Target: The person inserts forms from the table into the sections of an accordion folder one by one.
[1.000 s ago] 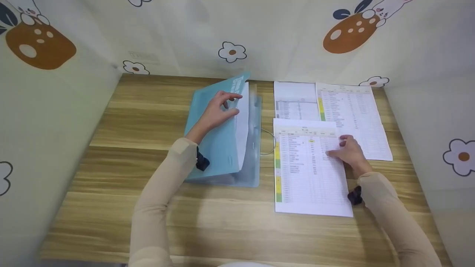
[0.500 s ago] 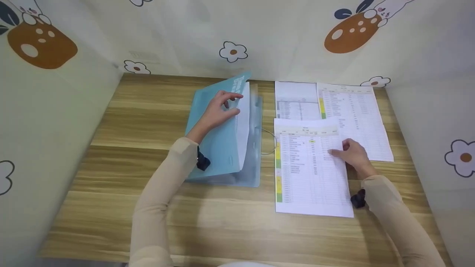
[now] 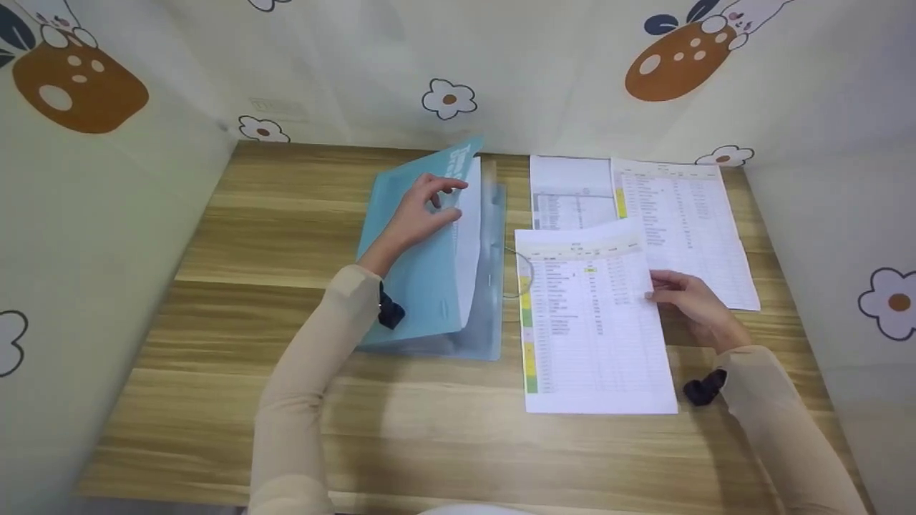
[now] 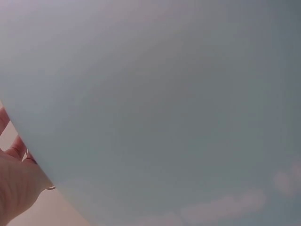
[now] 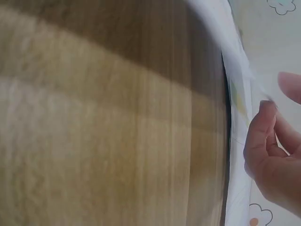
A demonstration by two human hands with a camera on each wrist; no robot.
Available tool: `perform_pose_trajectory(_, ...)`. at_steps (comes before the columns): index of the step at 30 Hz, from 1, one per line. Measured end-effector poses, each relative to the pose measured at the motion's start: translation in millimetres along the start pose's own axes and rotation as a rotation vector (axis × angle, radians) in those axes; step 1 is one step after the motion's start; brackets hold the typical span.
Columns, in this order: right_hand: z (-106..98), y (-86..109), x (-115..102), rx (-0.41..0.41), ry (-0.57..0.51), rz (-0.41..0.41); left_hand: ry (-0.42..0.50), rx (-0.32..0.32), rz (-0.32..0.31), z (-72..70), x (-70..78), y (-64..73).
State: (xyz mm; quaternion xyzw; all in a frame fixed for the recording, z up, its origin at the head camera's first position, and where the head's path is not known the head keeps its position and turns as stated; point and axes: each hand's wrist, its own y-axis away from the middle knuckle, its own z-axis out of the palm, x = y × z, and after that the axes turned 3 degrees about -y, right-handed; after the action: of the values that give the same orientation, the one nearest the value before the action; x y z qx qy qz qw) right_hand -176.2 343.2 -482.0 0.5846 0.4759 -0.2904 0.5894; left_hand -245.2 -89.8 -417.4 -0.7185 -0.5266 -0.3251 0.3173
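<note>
I'm standing in what's looking like a small desk nook, with a wood-grain table (image 3: 236, 329) filling the space and pale walls (image 3: 343, 71) boxing it in at the back and both sides. Big cartoon orange fruit (image 3: 676, 64), rabbits (image 3: 755, 14) and outlined flowers (image 3: 449, 99) are covering them, lol, so it's feeling kinda homey or kid-ish. A blue folder (image 3: 418, 286) and printed sheets (image 3: 597, 365) full of tables are giving it paperwork vibes, but honestly I'm not seeing enough to call home or office.
</note>
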Motion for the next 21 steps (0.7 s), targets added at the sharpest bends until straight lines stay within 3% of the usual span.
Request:
perform_pose_trajectory(6,8,-0.7,2,0.016,-0.035,-0.055,0.016,-0.005,0.032,-1.2,-0.8,-0.6)
perform_pose_trajectory(12,13,-4.1,4,0.098,0.005,-0.021,0.016,-0.01,0.014,-1.1,-0.7,-0.5)
perform_pose_trajectory(21,12,-1.1,0,0.194,0.188,-0.143,0.015,0.0,0.005,-0.8,0.1,-0.1)
